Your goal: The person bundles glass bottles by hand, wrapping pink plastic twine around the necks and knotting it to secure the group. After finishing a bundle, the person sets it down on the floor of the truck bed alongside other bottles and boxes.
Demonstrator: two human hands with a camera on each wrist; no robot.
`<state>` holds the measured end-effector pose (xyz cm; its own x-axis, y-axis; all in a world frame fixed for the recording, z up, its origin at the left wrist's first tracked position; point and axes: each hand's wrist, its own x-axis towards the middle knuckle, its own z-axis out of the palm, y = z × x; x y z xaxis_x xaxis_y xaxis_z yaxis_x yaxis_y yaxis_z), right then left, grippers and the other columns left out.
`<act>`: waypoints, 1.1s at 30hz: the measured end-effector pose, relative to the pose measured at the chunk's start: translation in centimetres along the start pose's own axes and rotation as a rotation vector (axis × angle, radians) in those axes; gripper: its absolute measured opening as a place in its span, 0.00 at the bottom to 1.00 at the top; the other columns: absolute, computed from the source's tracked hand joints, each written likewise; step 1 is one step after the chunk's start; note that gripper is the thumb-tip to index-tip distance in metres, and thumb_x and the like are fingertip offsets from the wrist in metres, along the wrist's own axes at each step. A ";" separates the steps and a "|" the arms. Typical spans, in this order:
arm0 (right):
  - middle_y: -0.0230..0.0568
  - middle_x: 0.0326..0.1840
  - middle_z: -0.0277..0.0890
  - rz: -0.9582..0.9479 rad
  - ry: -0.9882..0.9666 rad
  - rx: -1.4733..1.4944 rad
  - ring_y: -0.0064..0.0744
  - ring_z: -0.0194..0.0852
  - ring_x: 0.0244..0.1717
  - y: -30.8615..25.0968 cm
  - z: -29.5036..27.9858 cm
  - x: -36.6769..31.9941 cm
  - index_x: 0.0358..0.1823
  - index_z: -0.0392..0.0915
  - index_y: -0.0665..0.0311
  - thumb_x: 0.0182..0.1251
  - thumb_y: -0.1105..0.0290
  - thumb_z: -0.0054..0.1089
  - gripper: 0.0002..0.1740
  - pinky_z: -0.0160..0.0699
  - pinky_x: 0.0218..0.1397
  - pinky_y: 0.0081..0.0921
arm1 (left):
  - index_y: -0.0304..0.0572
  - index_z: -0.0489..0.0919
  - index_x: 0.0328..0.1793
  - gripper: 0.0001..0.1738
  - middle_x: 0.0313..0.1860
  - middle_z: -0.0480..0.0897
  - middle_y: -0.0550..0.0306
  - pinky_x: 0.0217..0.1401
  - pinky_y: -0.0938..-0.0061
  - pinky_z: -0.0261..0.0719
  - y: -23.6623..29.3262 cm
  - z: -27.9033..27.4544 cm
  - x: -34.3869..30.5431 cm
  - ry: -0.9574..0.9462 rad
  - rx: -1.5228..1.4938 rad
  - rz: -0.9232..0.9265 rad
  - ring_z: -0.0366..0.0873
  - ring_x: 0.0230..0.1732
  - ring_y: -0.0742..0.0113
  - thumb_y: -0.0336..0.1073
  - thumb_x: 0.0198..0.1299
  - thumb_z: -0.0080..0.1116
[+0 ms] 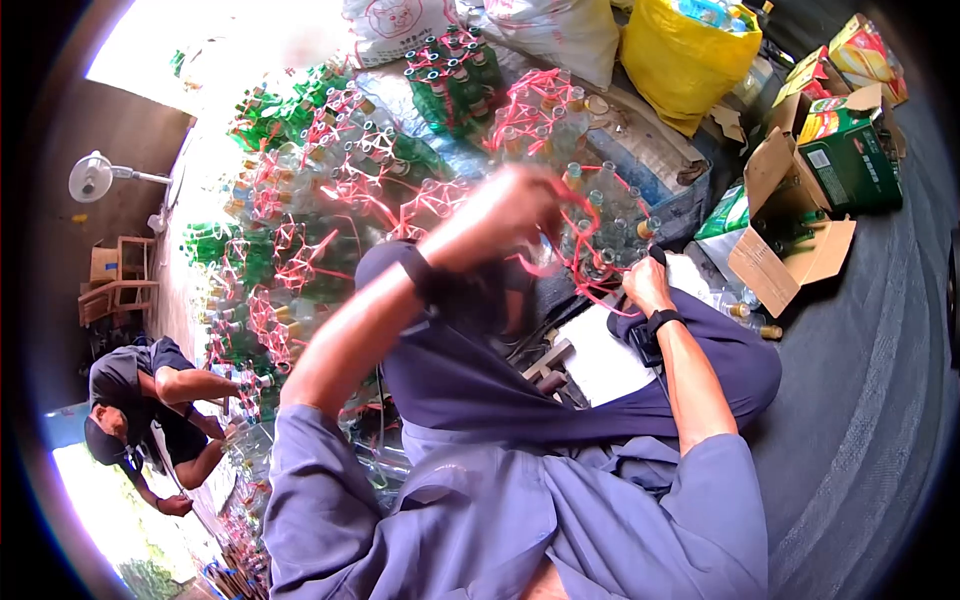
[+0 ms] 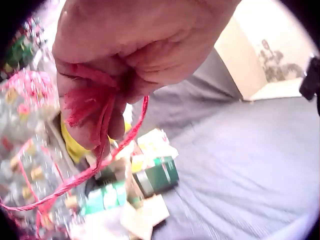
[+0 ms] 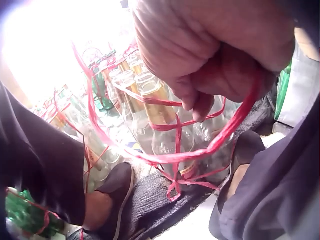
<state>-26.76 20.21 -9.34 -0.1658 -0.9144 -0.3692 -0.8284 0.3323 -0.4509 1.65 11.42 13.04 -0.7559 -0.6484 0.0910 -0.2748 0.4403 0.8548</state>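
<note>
Both hands are on the red string (image 3: 202,154): left hand (image 2: 140,45) has a frayed bit pinched tight, right hand (image 3: 215,50) has fingers curled round more of it, right by the clear bottles (image 3: 162,107) between the person's feet. Can't read any lettering tbh. White sack (image 1: 400,35) has a bear face printed on it, green carton (image 1: 855,170) has a barcode. Open box (image 1: 765,265) has green bottles in it, yellow bag (image 1: 680,70)'s got bluish bottles.
</note>
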 end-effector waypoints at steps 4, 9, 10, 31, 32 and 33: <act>0.67 0.39 0.81 0.008 -0.003 0.029 0.65 0.82 0.47 -0.2 -0.5 0.0 0.30 0.83 0.72 0.57 0.69 0.57 0.11 0.80 0.53 0.51 | 0.37 0.81 0.59 0.21 0.47 0.85 0.48 0.50 0.64 0.82 0.1 12.7 -1.2 -0.473 -0.086 0.057 0.85 0.46 0.53 0.35 0.60 0.58; 0.66 0.39 0.81 -0.023 -0.031 0.027 0.64 0.81 0.46 1.1 0.0 0.4 0.30 0.83 0.72 0.57 0.67 0.59 0.12 0.80 0.52 0.51 | 0.40 0.80 0.59 0.24 0.45 0.85 0.41 0.52 0.55 0.81 2.1 15.3 -1.9 -0.618 0.355 0.068 0.84 0.47 0.45 0.44 0.58 0.64; 0.67 0.38 0.81 -0.048 -0.045 0.011 0.65 0.82 0.46 2.3 1.2 1.1 0.30 0.83 0.72 0.57 0.67 0.59 0.13 0.80 0.52 0.50 | 0.41 0.80 0.59 0.24 0.43 0.85 0.40 0.51 0.54 0.81 1.8 15.0 -1.1 -0.652 0.334 -0.070 0.84 0.45 0.43 0.44 0.59 0.63; 0.63 0.26 0.79 -0.217 0.197 -0.046 0.61 0.83 0.31 -0.8 -4.5 -1.3 0.22 0.82 0.71 0.62 0.69 0.57 0.14 0.82 0.38 0.51 | 0.41 0.85 0.48 0.16 0.44 0.86 0.45 0.52 0.56 0.82 -11.0 18.1 4.3 0.073 0.298 -0.189 0.84 0.47 0.45 0.30 0.52 0.58; 0.62 0.26 0.80 -0.215 0.208 -0.052 0.61 0.82 0.31 -0.9 -4.7 -1.3 0.23 0.82 0.71 0.62 0.69 0.57 0.13 0.81 0.38 0.51 | 0.43 0.85 0.48 0.16 0.44 0.86 0.46 0.51 0.57 0.82 -10.9 18.1 4.3 0.079 0.325 -0.203 0.84 0.47 0.45 0.31 0.53 0.58; 0.62 0.26 0.80 -0.212 0.218 -0.059 0.61 0.82 0.30 -1.0 -4.9 -1.3 0.23 0.82 0.71 0.61 0.69 0.57 0.13 0.81 0.37 0.51 | 0.43 0.85 0.48 0.16 0.44 0.86 0.46 0.51 0.57 0.82 -10.8 18.2 4.2 0.076 0.323 -0.206 0.84 0.47 0.45 0.31 0.53 0.58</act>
<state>-28.33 19.90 -4.37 -0.0913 -0.9921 -0.0863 -0.8854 0.1205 -0.4489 -9.37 15.16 -5.12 -0.6224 -0.7825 -0.0176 -0.5982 0.4610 0.6555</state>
